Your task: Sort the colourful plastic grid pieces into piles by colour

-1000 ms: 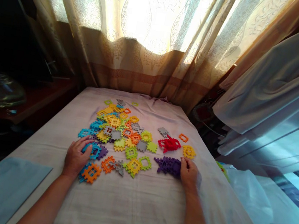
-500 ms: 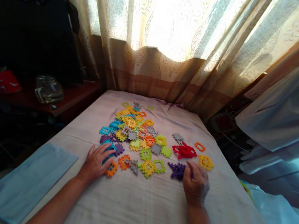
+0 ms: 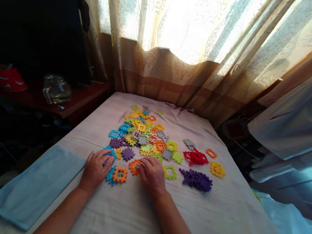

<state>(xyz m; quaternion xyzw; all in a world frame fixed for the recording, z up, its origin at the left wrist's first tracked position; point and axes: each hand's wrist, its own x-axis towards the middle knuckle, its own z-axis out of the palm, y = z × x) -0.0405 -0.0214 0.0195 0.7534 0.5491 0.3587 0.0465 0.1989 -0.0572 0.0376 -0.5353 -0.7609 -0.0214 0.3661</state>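
Colourful notched plastic building tiles lie in a loose heap on the bed sheet. My right hand point(image 3: 154, 174) has its fingertips pinched on the right edge of an orange window tile point(image 3: 135, 167). At the heap's near left, my left hand point(image 3: 96, 169) rests with loosely curved fingers apart, beside a blue tile point(image 3: 111, 152). Just right of that hand, another orange window tile point(image 3: 120, 174) overlaps a blue tile point(image 3: 110, 176). A purple tile point(image 3: 128, 154) lies beyond them. A green frame tile point(image 3: 170, 172) sits right of my right hand.
To the right are grouped purple tiles point(image 3: 197, 180), red tiles point(image 3: 196, 158), a yellow tile point(image 3: 218, 169) and an orange frame point(image 3: 211, 153). A folded blue cloth point(image 3: 38, 185) lies at the left edge. A glass jar point(image 3: 57, 89) stands on the side table point(image 3: 83, 98).
My right hand has moved left from the purple tiles to the orange window tile. My left hand has drawn back slightly, uncovering more of the blue and orange tiles beside it.
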